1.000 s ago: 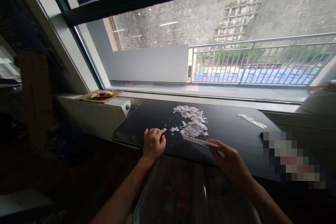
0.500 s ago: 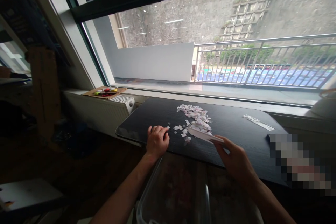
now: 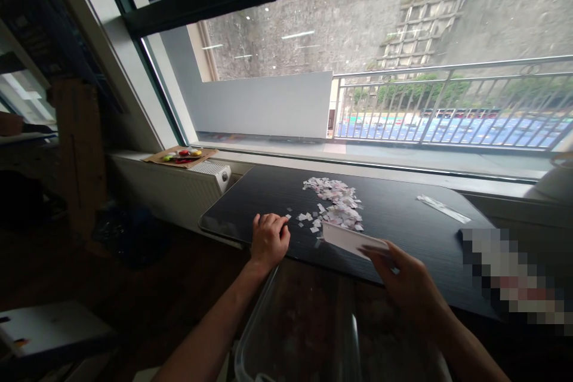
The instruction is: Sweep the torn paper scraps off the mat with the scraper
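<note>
Small white paper pieces (image 3: pixel 336 194) lie in a loose heap on the dark table (image 3: pixel 389 191), with several scattered to its left. My right hand (image 3: pixel 405 277) is closed on one end of a flat, pale, stiff strip (image 3: pixel 349 239). The strip stands on its long edge, its far end at the near side of the heap. At the table's front edge rests my left hand (image 3: pixel 271 240), fingers curled and pressed together; what they grip, if anything, is hidden. Below the hands, a clear plastic bin (image 3: pixel 250 328) sits against the table's front.
Thin white strips (image 3: pixel 443 209) lie on the right of the table, near a blurred-out object (image 3: pixel 510 274). A radiator (image 3: pixel 179 182) stands at left, with cardboard (image 3: pixel 156 156) and colourful items on top. The window (image 3: pixel 268 107) runs behind the table.
My right hand has drawn the pale strip slightly right, and the strip has turned to show more of its flat face. My left hand has stayed at the table's edge.
</note>
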### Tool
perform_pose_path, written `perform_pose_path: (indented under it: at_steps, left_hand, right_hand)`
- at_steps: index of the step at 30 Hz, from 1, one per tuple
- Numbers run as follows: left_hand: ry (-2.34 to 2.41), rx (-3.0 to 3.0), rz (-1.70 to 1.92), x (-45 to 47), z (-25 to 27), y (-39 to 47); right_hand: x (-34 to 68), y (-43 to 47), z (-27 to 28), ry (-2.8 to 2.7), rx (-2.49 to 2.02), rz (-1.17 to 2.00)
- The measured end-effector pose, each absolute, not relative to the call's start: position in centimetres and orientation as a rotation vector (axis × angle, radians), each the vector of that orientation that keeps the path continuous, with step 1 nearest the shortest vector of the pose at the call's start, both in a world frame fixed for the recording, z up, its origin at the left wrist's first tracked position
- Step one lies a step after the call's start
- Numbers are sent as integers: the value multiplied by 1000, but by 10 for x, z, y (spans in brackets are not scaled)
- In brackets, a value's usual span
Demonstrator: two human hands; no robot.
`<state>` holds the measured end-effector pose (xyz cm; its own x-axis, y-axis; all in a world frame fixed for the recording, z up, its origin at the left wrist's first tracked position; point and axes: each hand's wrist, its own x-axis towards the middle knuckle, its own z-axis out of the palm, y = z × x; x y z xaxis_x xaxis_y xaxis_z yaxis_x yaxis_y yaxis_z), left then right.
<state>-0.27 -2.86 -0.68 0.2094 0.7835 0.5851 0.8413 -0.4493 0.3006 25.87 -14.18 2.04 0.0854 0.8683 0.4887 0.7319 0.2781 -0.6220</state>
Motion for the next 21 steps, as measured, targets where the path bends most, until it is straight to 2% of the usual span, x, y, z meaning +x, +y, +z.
perform_pose_path:
  at_steps: [15, 21]
  left_hand:
    - [-1628, -2383, -1045, -1, -4, -31]
    - [-1629, -2385, -1052, -2, -5, -30]
  right_hand:
    - [275, -149, 31, -1587, -1594, 103]
    - [254, -132, 29, -1660, -1451, 204]
